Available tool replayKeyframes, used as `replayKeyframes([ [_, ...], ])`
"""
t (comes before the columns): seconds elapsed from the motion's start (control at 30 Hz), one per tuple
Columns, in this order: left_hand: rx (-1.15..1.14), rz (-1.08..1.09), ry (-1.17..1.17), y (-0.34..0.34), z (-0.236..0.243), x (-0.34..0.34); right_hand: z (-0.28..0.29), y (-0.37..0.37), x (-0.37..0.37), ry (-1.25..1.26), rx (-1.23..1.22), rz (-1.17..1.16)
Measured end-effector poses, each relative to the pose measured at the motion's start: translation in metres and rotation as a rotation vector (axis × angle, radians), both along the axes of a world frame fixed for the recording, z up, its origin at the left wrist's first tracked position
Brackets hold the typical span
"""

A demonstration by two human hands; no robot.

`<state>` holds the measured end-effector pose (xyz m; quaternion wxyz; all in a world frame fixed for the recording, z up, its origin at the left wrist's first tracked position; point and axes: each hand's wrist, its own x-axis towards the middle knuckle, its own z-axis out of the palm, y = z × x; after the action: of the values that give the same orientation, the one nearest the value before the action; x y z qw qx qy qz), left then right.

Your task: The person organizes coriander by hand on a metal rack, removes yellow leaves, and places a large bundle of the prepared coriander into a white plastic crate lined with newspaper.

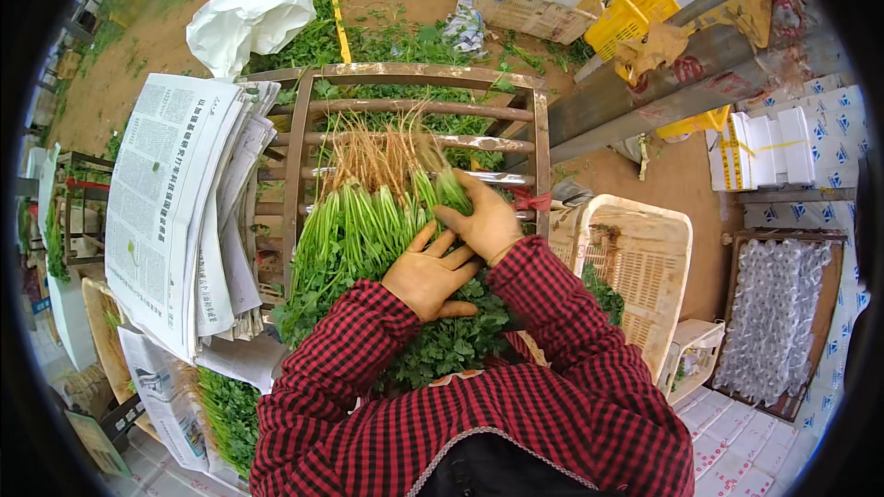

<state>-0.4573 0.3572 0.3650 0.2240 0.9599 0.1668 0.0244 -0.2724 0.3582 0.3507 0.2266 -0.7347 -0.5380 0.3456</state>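
Bundles of coriander (354,230) with long brown roots lie on a rusty metal rack (419,74), roots pointing away from me and leaves toward my body. With its thumb and fingers, my right hand (483,219) pinches a small bunch of stems (451,191), whose roots are smeared by motion. My left hand (431,276) rests on the leaves just below, fingers spread and touching the right hand's underside. A thick stack of newspaper sheets (166,212) sits at the rack's left side.
A cream plastic crate (635,285) stands right of the rack. Beyond the rack are loose greens, a white plastic bag (247,26) and a yellow crate (631,14). A grey metal beam (681,83) slants across the upper right. More wrapped greens (230,414) lie at lower left.
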Motion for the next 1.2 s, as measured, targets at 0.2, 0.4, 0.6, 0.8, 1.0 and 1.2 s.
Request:
replayKeyframes([
  [0.2,0.114,0.222,-0.083,-0.010,0.024,-0.033,-0.018,0.002,0.018,0.090,0.010,-0.028],
  [0.4,0.133,0.365,-0.092,-0.020,-0.001,-0.065,0.044,0.020,0.003,0.012,0.237,0.123],
  [0.6,0.176,0.362,-0.120,-0.020,-0.005,-0.061,0.021,0.057,-0.032,-0.071,-0.120,0.286],
  [0.8,0.158,0.434,-0.212,-0.024,-0.010,-0.069,0.018,0.045,-0.010,0.362,-0.242,0.161],
  [1.0,0.168,0.471,-0.254,-0.027,-0.014,-0.068,0.019,0.024,-0.016,0.381,-0.043,0.071],
  [1.2,0.041,0.493,-0.205,-0.022,-0.008,-0.066,0.013,0.025,-0.027,0.457,0.015,0.020],
])
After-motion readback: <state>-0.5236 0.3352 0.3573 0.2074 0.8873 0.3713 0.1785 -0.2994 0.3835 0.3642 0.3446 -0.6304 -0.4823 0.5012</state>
